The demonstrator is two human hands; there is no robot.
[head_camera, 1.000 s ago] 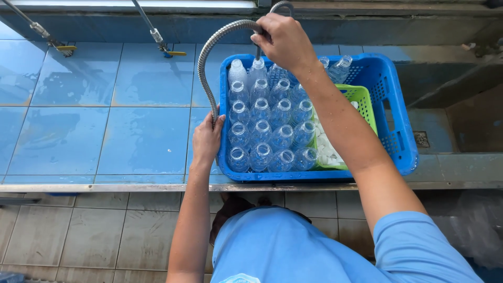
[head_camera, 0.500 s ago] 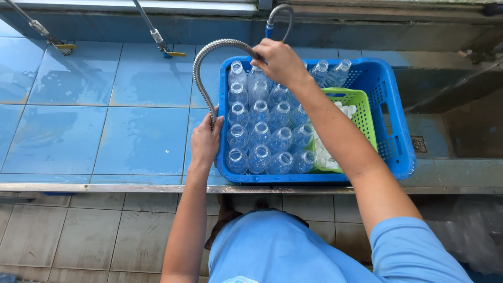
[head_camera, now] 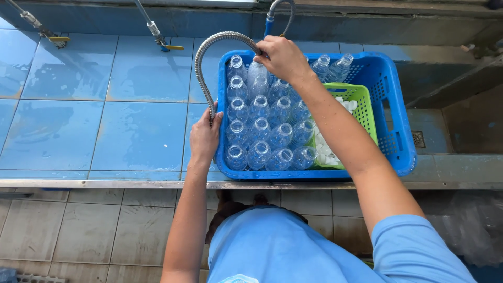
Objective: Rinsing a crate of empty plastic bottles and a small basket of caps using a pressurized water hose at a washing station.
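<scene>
Both hands grip the metal hose [head_camera: 201, 68], right hand [head_camera: 283, 57] now lower over the bottles [head_camera: 262, 131], left hand [head_camera: 204, 137] unmoved.

A counter of large blue tiles [head_camera: 126, 131] carried everything, its surface wet and streaked, and a metal strip [head_camera: 105, 184] ran along its near edge. On the right part of it stood a blue plastic crate [head_camera: 398, 120], its near wall reaching almost to that edge. To the right of the crate the tiled surface held a small square drain [head_camera: 418, 139]. At the back, where the counter met the wall, two taps with yellow handles [head_camera: 62, 39] [head_camera: 172, 47] hung over the tiles, well apart from each other and left of the crate. Below the counter lay a floor of grey tiles [head_camera: 78, 230].
</scene>
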